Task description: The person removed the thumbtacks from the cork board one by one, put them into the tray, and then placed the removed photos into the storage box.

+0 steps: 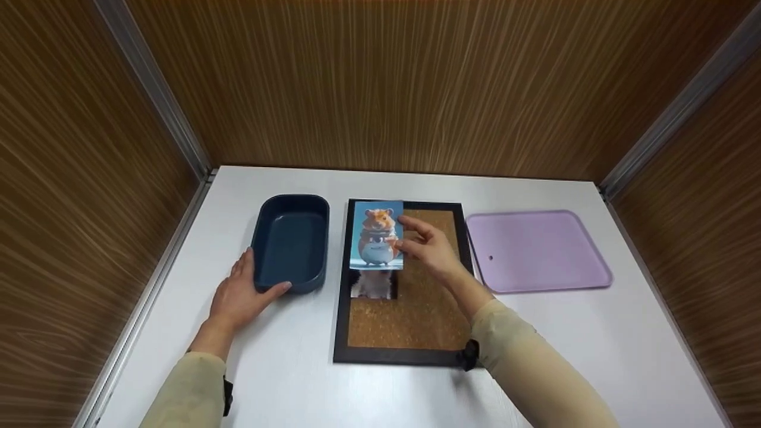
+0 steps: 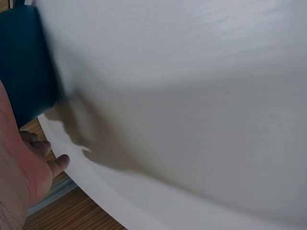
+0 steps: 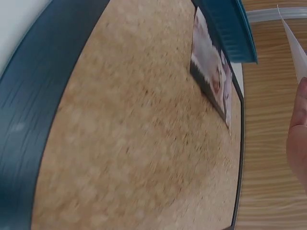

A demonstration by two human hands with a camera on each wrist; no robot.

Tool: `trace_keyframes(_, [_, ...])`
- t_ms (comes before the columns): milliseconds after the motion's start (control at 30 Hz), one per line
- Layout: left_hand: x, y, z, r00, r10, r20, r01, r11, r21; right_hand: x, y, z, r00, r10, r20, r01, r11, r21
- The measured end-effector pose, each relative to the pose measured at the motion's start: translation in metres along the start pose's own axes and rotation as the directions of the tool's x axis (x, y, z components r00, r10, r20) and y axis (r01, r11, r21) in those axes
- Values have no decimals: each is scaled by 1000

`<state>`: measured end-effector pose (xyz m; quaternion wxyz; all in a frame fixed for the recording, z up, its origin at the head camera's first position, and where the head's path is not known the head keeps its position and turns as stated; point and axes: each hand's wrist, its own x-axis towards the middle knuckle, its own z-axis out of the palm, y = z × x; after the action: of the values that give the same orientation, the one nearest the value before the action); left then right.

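Observation:
My right hand [image 1: 433, 249] pinches the right edge of a hamster picture card [image 1: 377, 252] between thumb and fingers. The card is above the upper left of a black-framed cork board [image 1: 431, 321] and hides part of another picture card [image 1: 373, 285] lying on the cork. In the right wrist view, part of the right hand [image 3: 298, 136] shows at the right edge with the held card [image 3: 296, 50] seen nearly edge-on. My left hand [image 1: 241, 297] rests against the near left corner of a dark blue dish [image 1: 291, 244], its thumb by the front rim and its fingers along the left side.
A light purple tray [image 1: 538, 252] lies to the right of the cork board on the white table [image 1: 285, 380]. Wood-grain panels [image 1: 380, 89] stand behind and on both sides, with metal strips [image 1: 157, 89] at the corners.

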<state>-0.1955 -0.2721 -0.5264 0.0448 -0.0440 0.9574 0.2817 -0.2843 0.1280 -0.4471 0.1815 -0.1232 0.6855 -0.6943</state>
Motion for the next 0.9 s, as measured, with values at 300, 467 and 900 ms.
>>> trace_keyframes(300, [0,-4,2,1000,-27,-3,27,998,-52,16,-6,20,999,-23,45,22,1000,16])
trace_keyframes(467, [0,-4,3,1000,-27,15,28,997,-73,22,-9,30,998,-20,52,18,999,31])
trace_keyframes(900, [-2,-1,2,999,-25,25,27,996,-90,39,-11,63,998,-44,50,42,998,43])
